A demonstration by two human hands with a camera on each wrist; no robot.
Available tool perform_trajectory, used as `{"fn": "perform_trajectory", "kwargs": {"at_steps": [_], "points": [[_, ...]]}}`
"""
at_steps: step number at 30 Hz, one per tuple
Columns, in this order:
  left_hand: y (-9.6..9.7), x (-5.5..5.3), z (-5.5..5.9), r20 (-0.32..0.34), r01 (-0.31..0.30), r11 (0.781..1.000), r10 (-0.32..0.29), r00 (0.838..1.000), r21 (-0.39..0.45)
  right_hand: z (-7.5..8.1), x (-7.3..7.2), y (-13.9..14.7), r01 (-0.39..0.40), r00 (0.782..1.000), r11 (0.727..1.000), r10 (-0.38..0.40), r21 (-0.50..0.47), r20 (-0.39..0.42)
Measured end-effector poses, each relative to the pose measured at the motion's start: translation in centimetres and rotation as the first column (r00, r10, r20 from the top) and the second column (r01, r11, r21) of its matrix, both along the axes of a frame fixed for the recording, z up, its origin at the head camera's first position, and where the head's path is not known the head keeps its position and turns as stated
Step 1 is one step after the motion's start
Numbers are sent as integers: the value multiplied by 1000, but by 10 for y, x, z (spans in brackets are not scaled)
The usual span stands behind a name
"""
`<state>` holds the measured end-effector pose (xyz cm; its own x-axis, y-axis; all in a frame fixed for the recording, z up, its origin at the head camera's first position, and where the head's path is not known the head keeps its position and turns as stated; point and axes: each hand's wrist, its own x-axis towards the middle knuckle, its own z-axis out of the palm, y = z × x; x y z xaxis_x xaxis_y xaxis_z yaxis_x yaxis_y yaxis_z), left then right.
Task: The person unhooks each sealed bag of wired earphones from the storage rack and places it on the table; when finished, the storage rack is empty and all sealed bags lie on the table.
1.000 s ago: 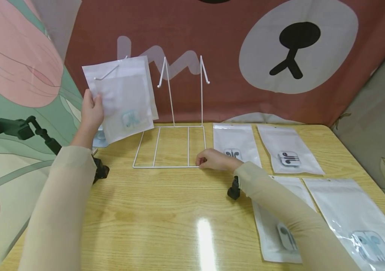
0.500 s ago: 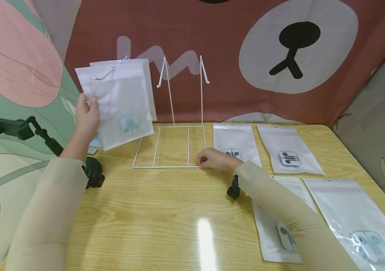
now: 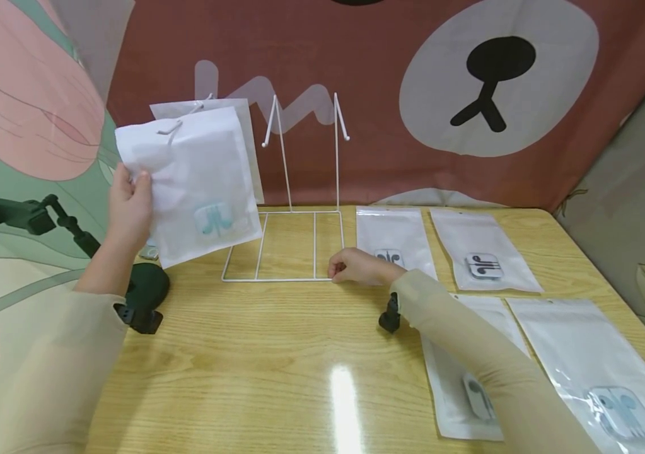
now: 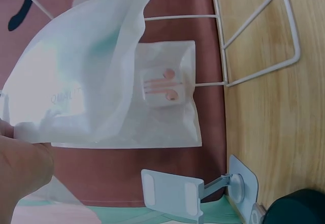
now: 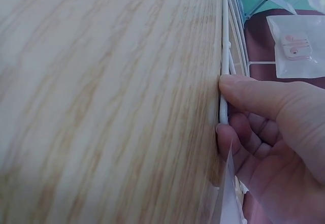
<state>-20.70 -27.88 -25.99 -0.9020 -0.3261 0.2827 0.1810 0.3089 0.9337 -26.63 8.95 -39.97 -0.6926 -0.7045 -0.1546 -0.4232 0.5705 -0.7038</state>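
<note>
My left hand (image 3: 131, 211) pinches the left edge of a white zip bag (image 3: 200, 170) with teal earphones in a square case. The bag's top is at the front end of the left wire hook (image 3: 169, 128), and it tilts left. Behind it hangs a second bag (image 4: 165, 122), which shows pink earphones in the left wrist view. With thumb and fingers, my right hand (image 3: 364, 268) grips the front right corner of the white wire display rack (image 3: 285, 280), low at the table.
Several bagged earphones, such as a flat bag (image 3: 483, 252), lie on the table (image 3: 254, 359) at right. A black stand (image 3: 149, 287) is beside my left wrist. Past it stands a pale blue phone holder (image 4: 172, 193). Two other hooks (image 3: 268, 123) rise at the back.
My left hand has drawn the front bag toward me, left and down along the hook. A gap has widened between it and the bag behind. The right hand stays on the rack.
</note>
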Motion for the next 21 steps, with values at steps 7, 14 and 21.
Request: {"fn": "perform_trajectory", "kwargs": {"at_steps": [7,14,21], "points": [[-3,22,2,22,59,992,-62,998,108,0,-1,-1,14,1000,1000,-13,-7,28],[-6,46,-6,-19,63,989,-61,998,136,0,-2,-1,-13,1000,1000,13,3,-1],[6,65,-1,-122,138,940,-105,987,313,1,-3,-1,-25,1000,1000,25,5,-6]]}}
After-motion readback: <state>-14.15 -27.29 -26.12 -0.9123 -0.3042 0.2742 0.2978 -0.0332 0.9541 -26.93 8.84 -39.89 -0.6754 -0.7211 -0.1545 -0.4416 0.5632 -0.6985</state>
